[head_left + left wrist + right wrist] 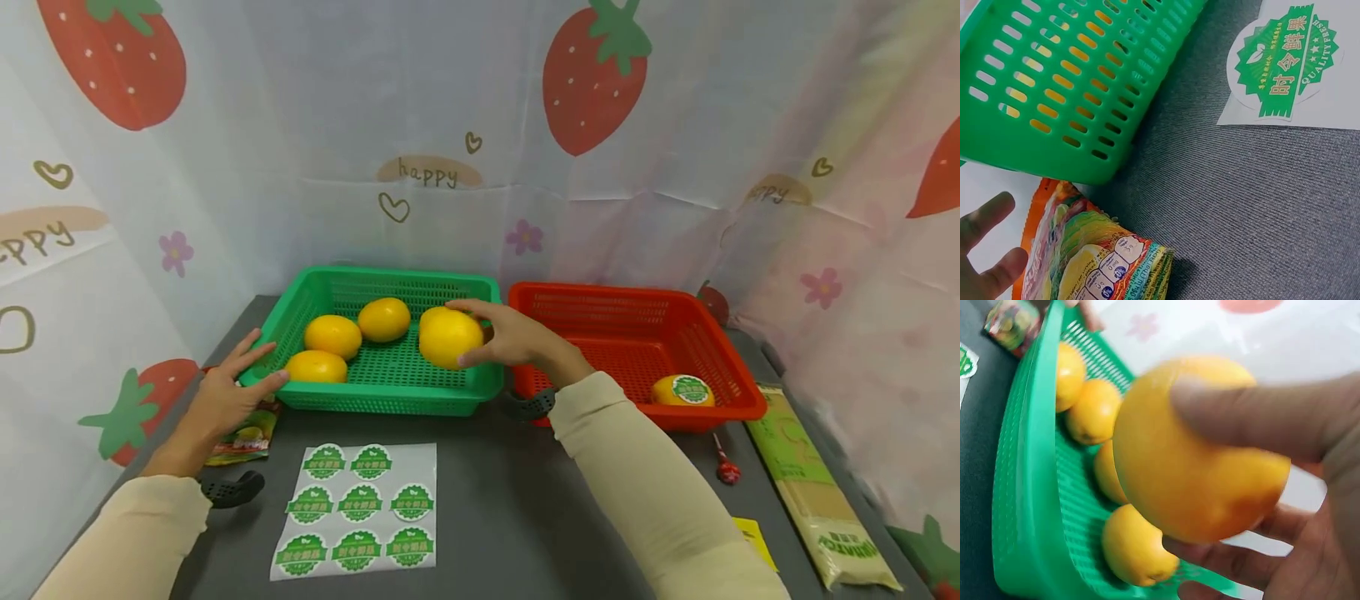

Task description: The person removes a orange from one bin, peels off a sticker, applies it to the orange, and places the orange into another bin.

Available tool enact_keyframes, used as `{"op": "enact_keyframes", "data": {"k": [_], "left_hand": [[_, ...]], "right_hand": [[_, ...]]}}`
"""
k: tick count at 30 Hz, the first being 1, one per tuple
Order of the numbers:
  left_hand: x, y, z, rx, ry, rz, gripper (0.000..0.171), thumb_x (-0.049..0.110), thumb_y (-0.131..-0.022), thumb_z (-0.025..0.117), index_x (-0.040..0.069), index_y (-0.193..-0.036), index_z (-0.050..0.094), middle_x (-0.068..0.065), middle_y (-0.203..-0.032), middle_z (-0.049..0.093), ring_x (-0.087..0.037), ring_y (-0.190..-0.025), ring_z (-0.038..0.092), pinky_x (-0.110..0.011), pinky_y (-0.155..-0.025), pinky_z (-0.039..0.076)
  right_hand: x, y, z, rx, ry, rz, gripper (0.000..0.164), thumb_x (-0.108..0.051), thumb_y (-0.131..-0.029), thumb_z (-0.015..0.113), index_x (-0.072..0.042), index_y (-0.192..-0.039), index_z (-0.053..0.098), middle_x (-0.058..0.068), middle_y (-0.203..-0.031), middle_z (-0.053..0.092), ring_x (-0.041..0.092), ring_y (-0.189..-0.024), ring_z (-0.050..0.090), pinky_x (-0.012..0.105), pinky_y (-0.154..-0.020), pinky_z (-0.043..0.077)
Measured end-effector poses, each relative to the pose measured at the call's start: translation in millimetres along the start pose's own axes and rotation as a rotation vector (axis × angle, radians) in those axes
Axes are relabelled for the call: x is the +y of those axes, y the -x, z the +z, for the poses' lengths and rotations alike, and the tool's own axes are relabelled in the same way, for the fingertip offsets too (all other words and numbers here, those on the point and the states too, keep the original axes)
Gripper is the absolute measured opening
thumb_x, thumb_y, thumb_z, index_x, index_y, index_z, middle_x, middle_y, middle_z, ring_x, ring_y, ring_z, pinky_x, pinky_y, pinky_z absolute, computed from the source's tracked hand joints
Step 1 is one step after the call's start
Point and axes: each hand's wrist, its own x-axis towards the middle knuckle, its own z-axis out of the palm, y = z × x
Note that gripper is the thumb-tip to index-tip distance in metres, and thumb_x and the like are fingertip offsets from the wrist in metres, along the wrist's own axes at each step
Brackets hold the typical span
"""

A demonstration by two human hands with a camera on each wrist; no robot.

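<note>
My right hand grips an orange above the right part of a green basket. The thumb lies across the fruit and the other fingers curl under it. Several more oranges lie in this basket, one of them just below the held orange in the right wrist view. At the basket's left end is my left hand, its fingers spread at the rim. In the left wrist view only two of its fingertips show, beside a snack bag.
A red basket stands to the right, holding an orange with a green sticker. In front lies a sheet of round green stickers. Along the right are a lollipop, a yellow packet and a long noodle pack. A strawberry-print curtain hangs behind.
</note>
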Motion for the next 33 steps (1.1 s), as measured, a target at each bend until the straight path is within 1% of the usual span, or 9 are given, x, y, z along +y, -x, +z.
{"op": "enact_keyframes", "data": {"k": [4,8,12,16,19,22,25,29,33], "left_hand": [[0.1,-1.1,0.0,-0.007,0.005,-0.001,0.066,0.038,-0.096,0.059,0.005,-0.149,0.036,-0.006,-0.160,0.009,-0.053,-0.137,0.011,-0.075,-0.094,0.018],[-5.4,1.6,-0.7,-0.014,-0.011,-0.003,0.066,0.037,-0.097,0.059,0.004,-0.149,0.035,-0.007,-0.160,0.008,-0.054,-0.136,0.011,-0.075,-0.093,0.019],[-7.6,3.8,-1.7,-0.008,-0.026,0.000,0.066,0.037,-0.097,0.059,0.004,-0.149,0.035,-0.007,-0.160,0.008,-0.054,-0.136,0.012,-0.075,-0.093,0.020],[-5.4,3.7,-3.2,-0.004,-0.037,0.004,0.065,0.037,-0.097,0.058,0.003,-0.149,0.036,-0.007,-0.160,0.008,-0.055,-0.135,0.012,-0.075,-0.093,0.020],[-2.6,1.6,-3.8,-0.008,-0.043,0.009,0.065,0.037,-0.097,0.058,0.003,-0.149,0.036,-0.006,-0.160,0.007,-0.056,-0.135,0.012,-0.075,-0.092,0.019],[-0.5,-0.9,-3.2,-0.011,-0.045,0.016,0.065,0.037,-0.098,0.058,0.003,-0.149,0.035,-0.008,-0.160,0.008,-0.057,-0.134,0.013,-0.075,-0.092,0.020],[0.1,-2.0,-1.9,-0.010,-0.046,0.021,0.065,0.036,-0.098,0.058,0.003,-0.149,0.036,-0.009,-0.160,0.009,-0.057,-0.133,0.015,-0.075,-0.092,0.020],[-0.7,-1.5,0.3,-0.008,-0.043,0.022,0.064,0.036,-0.098,0.058,0.001,-0.147,0.037,-0.009,-0.160,0.009,-0.057,-0.133,0.015,-0.076,-0.092,0.019],[2.0,1.0,1.7,0.026,-0.028,0.019,0.066,0.036,-0.096,0.060,0.003,-0.149,0.036,-0.012,-0.159,0.011,-0.054,-0.135,0.014,-0.075,-0.093,0.019]], "right_hand": [[0,39,-6,0.048,-0.171,-0.103,0.069,-0.020,-0.083,0.078,-0.018,-0.141,0.042,0.010,-0.122,0.055,0.027,-0.098,0.061,0.040,-0.085,0.051],[5,75,3,0.089,-0.276,-0.184,0.063,-0.018,-0.085,0.074,-0.014,-0.140,0.045,0.010,-0.124,0.056,0.030,-0.102,0.059,0.046,-0.088,0.049],[16,110,17,0.155,-0.317,-0.219,0.060,-0.019,-0.087,0.069,-0.014,-0.142,0.046,0.009,-0.131,0.051,0.031,-0.106,0.056,0.047,-0.087,0.049],[34,138,39,0.179,-0.428,-0.243,0.053,-0.015,-0.092,0.062,-0.011,-0.141,0.044,0.015,-0.133,0.049,0.036,-0.105,0.056,0.047,-0.086,0.050],[51,152,59,0.183,-0.500,-0.243,0.046,-0.012,-0.095,0.057,-0.007,-0.139,0.045,0.020,-0.132,0.049,0.039,-0.104,0.056,0.046,-0.087,0.050],[67,161,77,0.191,-0.502,-0.217,0.041,-0.011,-0.098,0.053,-0.006,-0.138,0.047,0.018,-0.132,0.051,0.037,-0.106,0.057,0.044,-0.088,0.049],[81,164,90,0.193,-0.452,-0.192,0.039,-0.010,-0.099,0.051,-0.007,-0.138,0.048,0.015,-0.132,0.052,0.032,-0.106,0.057,0.042,-0.090,0.048],[95,167,101,0.195,-0.349,-0.182,0.036,-0.010,-0.100,0.051,-0.008,-0.136,0.051,0.012,-0.133,0.052,0.026,-0.107,0.055,0.040,-0.092,0.045],[101,169,106,0.192,-0.322,-0.179,0.037,-0.008,-0.100,0.051,-0.009,-0.137,0.051,0.010,-0.134,0.052,0.025,-0.110,0.053,0.040,-0.093,0.043]]}}
